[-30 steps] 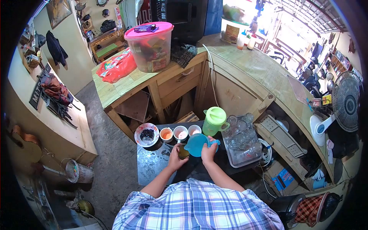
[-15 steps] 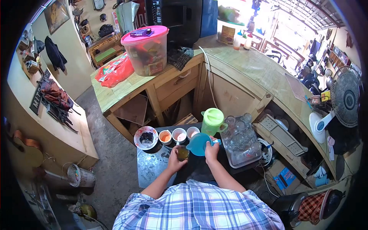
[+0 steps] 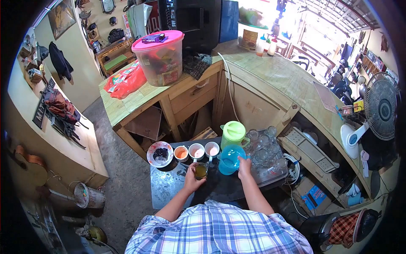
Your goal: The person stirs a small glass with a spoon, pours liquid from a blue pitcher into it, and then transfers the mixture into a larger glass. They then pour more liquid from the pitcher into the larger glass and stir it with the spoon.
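My left hand [image 3: 192,180] is wrapped round a drinking glass [image 3: 201,171] with yellowish-green liquid in it. In my right hand [image 3: 244,167] is the handle of a translucent blue pitcher [image 3: 229,164], upright to the right of the glass, with clear liquid visible inside. A lidded light-green pitcher [image 3: 234,134] stands just behind it. Beyond the glass are three white cups, one with orange contents [image 3: 181,153], one with pale pink contents [image 3: 196,151], and another pale pink one [image 3: 212,149]. At the row's left end sits a bowl [image 3: 151,161] of dark pieces.
Upturned-looking clear glasses [image 3: 263,146] crowd a tray [image 3: 263,181] at right. Behind rises a wooden counter [image 3: 270,78] bearing a pink-lidded tub [image 3: 158,63] and a red plastic bag [image 3: 127,82]. A fan [image 3: 380,108] and a coiled white cable [image 3: 292,167] are at right.
The blue pitcher has gone from tilted toward the glass to upright, shifting right with my right hand. My left hand still holds the glass in nearly the same place.
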`<state>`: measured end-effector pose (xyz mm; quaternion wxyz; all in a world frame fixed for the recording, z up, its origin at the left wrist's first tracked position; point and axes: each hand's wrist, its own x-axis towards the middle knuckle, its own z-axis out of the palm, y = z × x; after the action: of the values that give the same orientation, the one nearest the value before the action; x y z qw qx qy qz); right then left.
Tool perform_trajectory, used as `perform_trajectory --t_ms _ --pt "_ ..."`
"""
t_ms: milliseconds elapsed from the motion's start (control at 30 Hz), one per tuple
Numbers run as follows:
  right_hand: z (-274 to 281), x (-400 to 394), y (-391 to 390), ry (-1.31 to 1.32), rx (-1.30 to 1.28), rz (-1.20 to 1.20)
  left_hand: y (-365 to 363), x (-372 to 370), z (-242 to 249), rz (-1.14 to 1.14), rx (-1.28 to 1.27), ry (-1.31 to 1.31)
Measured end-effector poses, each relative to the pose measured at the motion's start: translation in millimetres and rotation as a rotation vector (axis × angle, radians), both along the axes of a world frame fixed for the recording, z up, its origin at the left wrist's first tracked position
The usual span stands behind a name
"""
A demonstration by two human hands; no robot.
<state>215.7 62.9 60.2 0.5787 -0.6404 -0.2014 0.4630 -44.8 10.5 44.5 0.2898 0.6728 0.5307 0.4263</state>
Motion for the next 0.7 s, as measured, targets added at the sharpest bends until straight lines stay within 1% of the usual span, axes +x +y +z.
perform_trajectory --t_ms 67,133,167,233,300,333,367,400,433,467,500,533,567,633,667,700 --pt "-15 4 2 0.019 0.011 -0.005 -1 2 4 0.002 0.001 -0.005" --pt "-14 1 2 0.04 0.025 -0.007 -2 2 9 0.007 0.006 -0.007" --pt "-13 1 1 0.064 0.045 -0.019 -2 2 12 0.007 -0.031 -0.008" --pt "2 -3 -8 0.088 0.069 -0.028 -2 2 13 0.01 -0.063 -0.008" --pt "17 -10 -23 0.163 0.173 -0.004 -2 1 12 -0.005 -0.02 -0.019" --pt "9 -15 -30 0.092 0.163 -0.084 -2 1 11 -0.002 0.004 -0.023" --pt "1 -19 -41 0.067 0.126 -0.114 -3 1 9 -0.002 0.011 -0.025" --pt "-4 -23 -55 0.043 0.09 -0.147 -5 1 10 -0.005 -0.028 -0.01" --pt "-34 -27 -67 -0.053 0.071 -0.165 -7 1 11 -0.009 -0.068 0.005" --pt "-45 -29 -82 -0.114 0.022 -0.087 -8 2 10 -0.042 -0.072 -0.013" --pt "-40 -43 -98 -0.246 0.078 -0.064 -9 4 10 -0.046 -0.067 -0.016" --pt "-21 -48 -114 -0.275 0.038 0.116 -12 5 11 -0.084 -0.076 -0.012" --pt "-28 -47 -120 -0.213 0.076 0.28 -14 6 14 -0.122 -0.087 -0.007" --pt "-6 -44 -120 -0.295 0.11 0.498 -16 14 17 -0.159 -0.048 0.0" --pt "7 -45 -117 -0.294 0.106 0.492 -17 19 17 -0.204 0.004 -0.004" --pt "17 -46 -114 -0.547 0.233 0.574 -18 23 17 -0.25 0.056 -0.008"
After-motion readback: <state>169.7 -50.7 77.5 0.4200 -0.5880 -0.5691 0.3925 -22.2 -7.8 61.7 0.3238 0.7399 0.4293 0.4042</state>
